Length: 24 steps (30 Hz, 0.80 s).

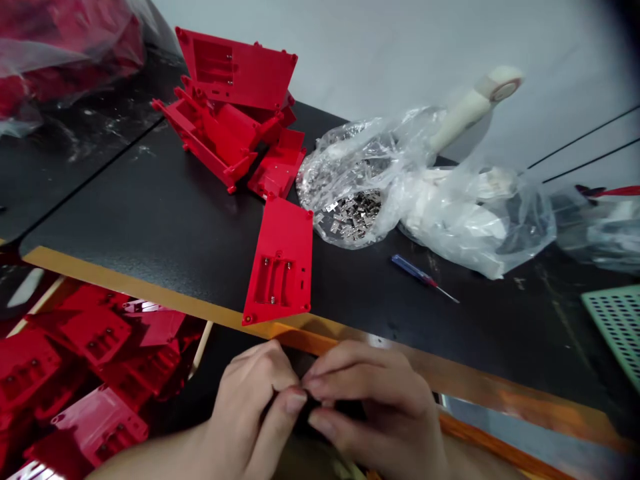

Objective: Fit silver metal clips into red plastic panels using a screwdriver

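Note:
My left hand [263, 407] and my right hand [373, 400] meet in front of the table's near edge, fingers curled and fingertips pressed together. Whatever they pinch between them is too small or too hidden to make out. Just beyond, a red plastic panel [285, 233] with a battery compartment and metal springs lies on the table, its near end at the edge. Further back, an open clear plastic bag [345, 180] holds many small metal contact plates [353, 217]. A screwdriver [415, 270] with a blue handle lies to the right.
Red housings [220, 133] are piled at the back, beside a bag of red parts [65, 53]. More red panels [95, 333] fill a space at lower left. White parts in a plastic bag [480, 213] and a green perforated basket [615, 320] stand right. A pale rounded handle [470, 110] leans by the wall.

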Each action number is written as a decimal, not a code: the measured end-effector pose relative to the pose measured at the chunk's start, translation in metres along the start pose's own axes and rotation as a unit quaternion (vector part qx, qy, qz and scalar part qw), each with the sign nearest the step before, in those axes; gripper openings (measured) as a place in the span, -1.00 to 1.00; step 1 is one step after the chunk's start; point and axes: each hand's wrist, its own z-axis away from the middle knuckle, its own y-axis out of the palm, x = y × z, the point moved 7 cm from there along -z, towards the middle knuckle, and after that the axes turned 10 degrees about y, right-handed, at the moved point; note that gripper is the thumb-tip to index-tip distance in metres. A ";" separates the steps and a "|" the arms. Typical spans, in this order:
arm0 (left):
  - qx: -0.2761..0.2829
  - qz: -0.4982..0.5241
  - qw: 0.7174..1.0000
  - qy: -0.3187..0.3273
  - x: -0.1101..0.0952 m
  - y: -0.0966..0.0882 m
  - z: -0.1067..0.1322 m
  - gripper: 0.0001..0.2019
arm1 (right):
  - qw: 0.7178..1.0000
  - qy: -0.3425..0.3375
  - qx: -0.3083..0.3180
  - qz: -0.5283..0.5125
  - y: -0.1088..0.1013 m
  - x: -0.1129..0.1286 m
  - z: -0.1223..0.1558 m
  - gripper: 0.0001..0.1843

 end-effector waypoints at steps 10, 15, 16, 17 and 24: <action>0.032 -0.174 0.982 0.065 -0.004 -0.026 -0.017 -0.84 | 0.977 -0.078 -0.021 0.197 -0.022 0.023 -0.027 -0.90; -0.009 -0.357 0.930 0.087 0.014 -0.040 -0.014 -0.88 | 0.929 -0.148 -0.061 0.335 -0.015 0.019 -0.038 -0.90; -0.005 -0.358 0.930 0.089 0.019 -0.039 -0.013 -0.86 | 0.925 -0.148 -0.059 0.346 -0.011 0.014 -0.039 -0.91; -0.002 -0.355 0.930 0.093 0.024 -0.038 -0.011 -0.85 | 0.922 -0.147 -0.060 0.353 -0.008 0.009 -0.040 -0.92; 0.012 -0.346 0.930 0.124 0.044 -0.034 -0.004 -0.82 | 0.912 -0.130 -0.039 0.386 0.001 -0.005 -0.044 -0.93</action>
